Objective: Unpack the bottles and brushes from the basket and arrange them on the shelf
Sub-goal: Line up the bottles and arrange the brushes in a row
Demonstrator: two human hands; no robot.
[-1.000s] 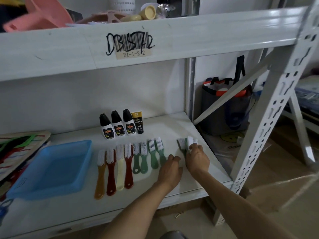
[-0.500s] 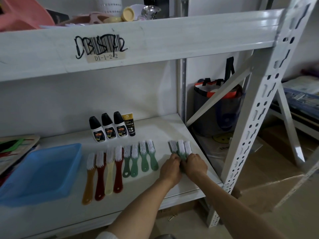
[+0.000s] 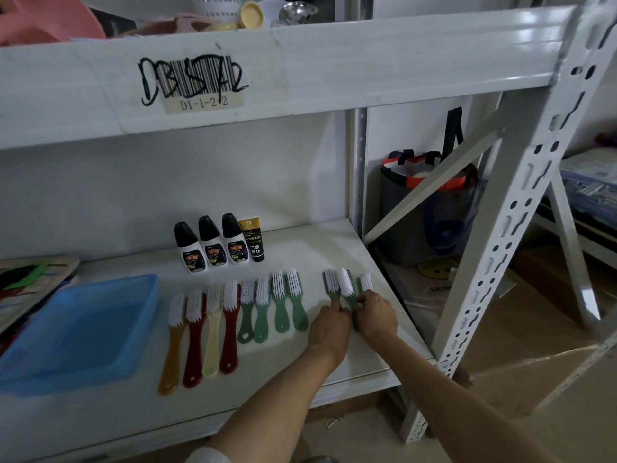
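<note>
On the white shelf point(image 3: 317, 248) lie three dark green brushes point(image 3: 345, 284) with white bristles, side by side at the right. My left hand point(image 3: 329, 327) pinches the handle of the leftmost one. My right hand point(image 3: 377, 315) grips the handles of the other two. Left of them lies a row of several green brushes point(image 3: 275, 304), then long-handled brown, dark red, cream and red brushes point(image 3: 203, 332). Three black-capped white bottles point(image 3: 212, 245) and a black-and-gold tube point(image 3: 252, 240) stand behind them. The blue basket point(image 3: 76, 329) sits at the left, with nothing in it.
A perforated white upright point(image 3: 521, 235) and a diagonal brace point(image 3: 434, 185) frame the shelf's right end. A dark bag with orange trim point(image 3: 430, 208) stands behind them. A patterned board point(image 3: 30, 282) lies at the far left. The upper shelf beam point(image 3: 300, 61) carries a barcode label.
Both hands have come together on the handles of the three dark green brushes, which now lie side by side. Earlier the left hand lay flat beside them. The camera has shifted slightly.
</note>
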